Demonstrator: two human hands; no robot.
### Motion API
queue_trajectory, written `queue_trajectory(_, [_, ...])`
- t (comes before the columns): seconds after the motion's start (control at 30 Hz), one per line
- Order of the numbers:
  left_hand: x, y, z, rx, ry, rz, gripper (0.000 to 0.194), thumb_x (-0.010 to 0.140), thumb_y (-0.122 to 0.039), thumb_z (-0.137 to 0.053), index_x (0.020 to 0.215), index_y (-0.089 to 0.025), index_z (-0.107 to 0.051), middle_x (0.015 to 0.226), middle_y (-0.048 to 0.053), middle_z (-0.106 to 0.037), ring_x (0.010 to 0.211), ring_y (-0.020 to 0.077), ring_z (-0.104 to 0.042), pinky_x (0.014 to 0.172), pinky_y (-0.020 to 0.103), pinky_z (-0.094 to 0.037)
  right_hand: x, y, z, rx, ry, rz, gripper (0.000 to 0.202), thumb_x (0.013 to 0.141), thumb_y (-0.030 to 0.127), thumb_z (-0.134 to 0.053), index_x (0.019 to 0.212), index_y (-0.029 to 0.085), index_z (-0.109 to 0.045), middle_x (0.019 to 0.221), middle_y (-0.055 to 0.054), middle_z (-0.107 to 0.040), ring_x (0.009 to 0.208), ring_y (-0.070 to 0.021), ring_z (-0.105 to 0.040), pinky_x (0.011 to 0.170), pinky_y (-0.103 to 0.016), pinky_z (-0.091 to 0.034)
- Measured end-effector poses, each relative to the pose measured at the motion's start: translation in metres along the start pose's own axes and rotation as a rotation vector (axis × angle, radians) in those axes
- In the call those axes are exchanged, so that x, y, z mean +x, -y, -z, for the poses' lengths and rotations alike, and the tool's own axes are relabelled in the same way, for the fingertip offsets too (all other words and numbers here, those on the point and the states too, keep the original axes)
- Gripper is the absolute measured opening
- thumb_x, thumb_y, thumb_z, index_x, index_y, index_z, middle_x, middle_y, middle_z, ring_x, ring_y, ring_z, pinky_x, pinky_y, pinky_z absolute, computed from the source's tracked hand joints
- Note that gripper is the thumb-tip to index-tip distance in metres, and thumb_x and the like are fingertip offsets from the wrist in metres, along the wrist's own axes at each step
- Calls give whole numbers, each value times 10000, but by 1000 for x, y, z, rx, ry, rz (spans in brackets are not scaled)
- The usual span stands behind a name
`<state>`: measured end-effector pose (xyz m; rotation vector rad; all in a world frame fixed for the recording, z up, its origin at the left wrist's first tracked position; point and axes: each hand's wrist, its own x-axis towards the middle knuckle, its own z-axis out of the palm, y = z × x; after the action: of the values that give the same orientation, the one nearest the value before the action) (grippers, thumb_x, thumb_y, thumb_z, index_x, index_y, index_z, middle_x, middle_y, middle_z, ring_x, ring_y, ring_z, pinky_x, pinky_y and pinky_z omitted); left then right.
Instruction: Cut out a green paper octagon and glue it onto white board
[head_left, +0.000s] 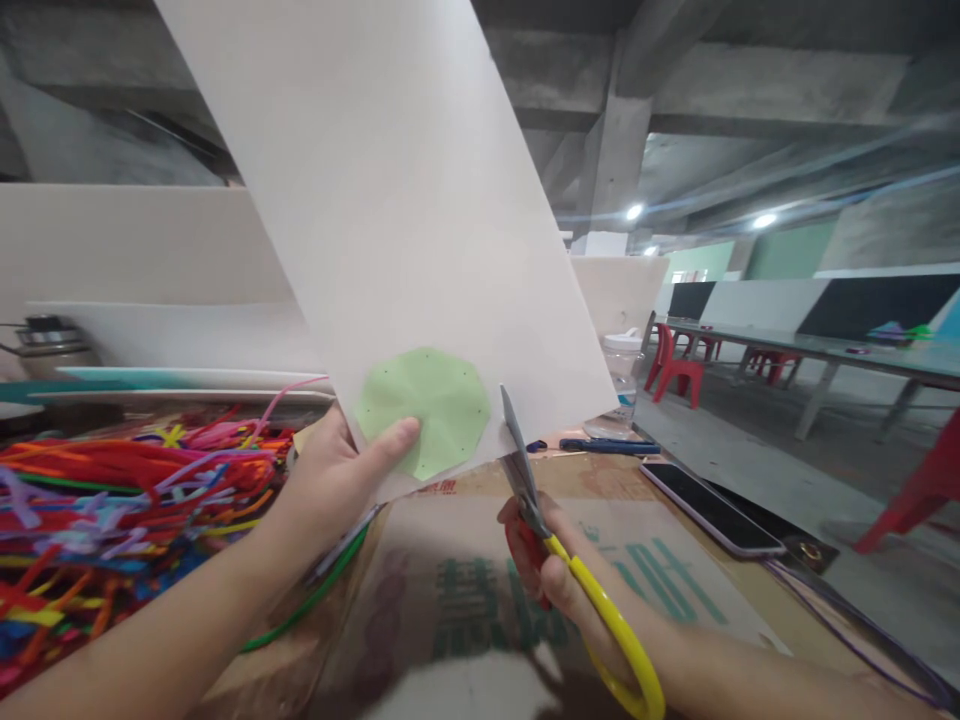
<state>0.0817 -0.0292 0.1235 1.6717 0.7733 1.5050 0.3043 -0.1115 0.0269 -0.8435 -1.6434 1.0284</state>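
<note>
My left hand (352, 460) pinches the lower left part of a large white sheet (420, 200), its thumb pressing a light green eight-sided paper piece (442, 400) flat against it. Small dark dots sit near the corners of the green piece. In my right hand (559, 560) are scissors (592, 590) with one yellow and one red handle, their blades pointing up. The blades meet the sheet's bottom edge, just right of the green piece. Whether they have cut into the sheet I cannot tell.
Many coloured pipe cleaners (112, 500) lie heaped at the left. Under my hands is printed cardboard (570, 540). A phone (712, 508), a dark blue pen-like tool (609, 446) and a clear jar (621, 385) stand or lie to the right. Red chairs (675, 365) stand farther off.
</note>
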Motion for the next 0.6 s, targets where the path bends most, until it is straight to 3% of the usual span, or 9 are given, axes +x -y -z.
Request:
queue_trajectory(0.13, [-1, -4, -1, 18, -35, 13, 527, 683, -541, -854, 1068, -205, -725, 1133, 118, -778, 1068, 375, -724, 878, 454, -633, -2, 2, -1, -6, -3, 7, 620, 888, 801, -447, 1203, 268, -474, 872, -3, -438, 707, -154, -384, 635, -278, -353])
queue_trajectory(0.33, [-2, 6, 1, -100, 31, 69, 464, 743, -474, -843, 1116, -220, -733, 1134, 95, -780, 1054, 353, -736, 907, 457, -627, -4, 3, -2, -11, 0, -16, 655, 869, 815, -459, 1226, 266, -470, 904, -17, -456, 737, -160, -390, 658, -282, -364])
queue_trajectory(0.5, [-3, 5, -4, -197, -43, 92, 426, 766, -435, -838, 1121, -230, -722, 1158, 68, -777, 1032, 325, -745, 893, 433, -643, -6, -9, -3, -4, -30, 21, 578, 905, 765, -468, 1223, 284, -497, 925, -19, -453, 788, -171, -431, 699, -287, -397])
queue_trajectory(0.6, [3, -6, -6, -300, -139, 77, 470, 667, -414, -901, 1049, -199, -731, 1123, 73, -787, 1053, 319, -738, 897, 372, -647, -7, -16, -4, 11, -23, 27, 570, 925, 739, -466, 1242, 265, -491, 920, -17, -442, 777, -165, -428, 687, -289, -397])
